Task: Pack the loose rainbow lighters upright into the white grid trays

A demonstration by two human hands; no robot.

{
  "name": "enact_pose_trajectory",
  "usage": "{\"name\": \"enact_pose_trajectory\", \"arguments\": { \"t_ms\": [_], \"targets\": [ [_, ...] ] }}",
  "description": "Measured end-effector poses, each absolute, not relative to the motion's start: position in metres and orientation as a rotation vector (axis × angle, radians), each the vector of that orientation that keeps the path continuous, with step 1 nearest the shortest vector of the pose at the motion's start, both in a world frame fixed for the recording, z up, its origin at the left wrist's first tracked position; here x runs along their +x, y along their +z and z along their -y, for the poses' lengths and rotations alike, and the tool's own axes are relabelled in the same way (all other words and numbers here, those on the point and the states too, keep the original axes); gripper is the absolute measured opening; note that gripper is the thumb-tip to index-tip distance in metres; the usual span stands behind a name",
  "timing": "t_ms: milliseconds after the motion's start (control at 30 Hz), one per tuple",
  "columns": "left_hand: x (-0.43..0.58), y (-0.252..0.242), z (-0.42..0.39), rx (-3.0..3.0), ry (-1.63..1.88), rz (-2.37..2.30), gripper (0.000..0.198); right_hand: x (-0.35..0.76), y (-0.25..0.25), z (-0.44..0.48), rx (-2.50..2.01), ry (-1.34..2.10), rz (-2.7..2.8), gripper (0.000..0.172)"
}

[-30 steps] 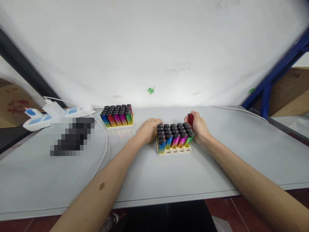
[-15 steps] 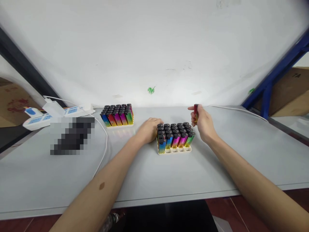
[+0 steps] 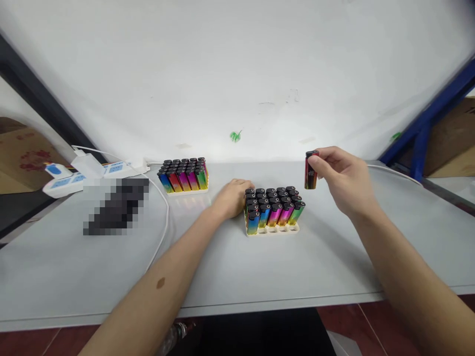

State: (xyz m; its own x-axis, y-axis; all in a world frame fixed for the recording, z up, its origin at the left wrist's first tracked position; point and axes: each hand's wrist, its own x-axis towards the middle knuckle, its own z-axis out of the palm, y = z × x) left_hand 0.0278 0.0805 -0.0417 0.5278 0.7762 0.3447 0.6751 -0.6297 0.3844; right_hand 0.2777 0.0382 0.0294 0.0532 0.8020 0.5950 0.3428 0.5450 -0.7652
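Observation:
My right hand [image 3: 345, 180] pinches a red and gold lighter [image 3: 310, 173] with a black top, upright in the air to the right of the near tray. That cream tray [image 3: 272, 231] holds rows of shiny multicoloured lighters [image 3: 274, 215] with black tops, all standing. In its front row a blue lighter [image 3: 253, 225] fills the leftmost hole, and several holes beside it show bare. At the tray's left rear side rests my left hand [image 3: 233, 198], its fingers curled against the tray and partly hidden behind the lighters.
A second tray of lighters [image 3: 183, 178] stands at the back left near the wall. Left of it are a white power strip [image 3: 70, 184], a pixelated dark object [image 3: 118, 207] and a white cable [image 3: 165, 217]. Blue metal framing [image 3: 421, 143] and a cardboard box [image 3: 451, 143] are at the right.
My right hand has moved right and turned, bringing the red lighter upright and into clearer view. My left hand stays at the tray. The whole view has shifted slightly.

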Motion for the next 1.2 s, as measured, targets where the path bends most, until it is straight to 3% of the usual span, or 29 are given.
{"name": "enact_pose_trajectory", "arguments": {
  "t_ms": [700,1200],
  "targets": [
    [0.029,-0.035,-0.078,2.626,0.621,-1.275,0.015,0.24,0.021,0.002,-0.75,0.344,2.191,0.017],
    [0.029,-0.035,-0.078,2.632,0.601,-1.271,0.014,0.239,0.019,0.0,-0.702,0.251,2.259,0.015]
  ]
}}
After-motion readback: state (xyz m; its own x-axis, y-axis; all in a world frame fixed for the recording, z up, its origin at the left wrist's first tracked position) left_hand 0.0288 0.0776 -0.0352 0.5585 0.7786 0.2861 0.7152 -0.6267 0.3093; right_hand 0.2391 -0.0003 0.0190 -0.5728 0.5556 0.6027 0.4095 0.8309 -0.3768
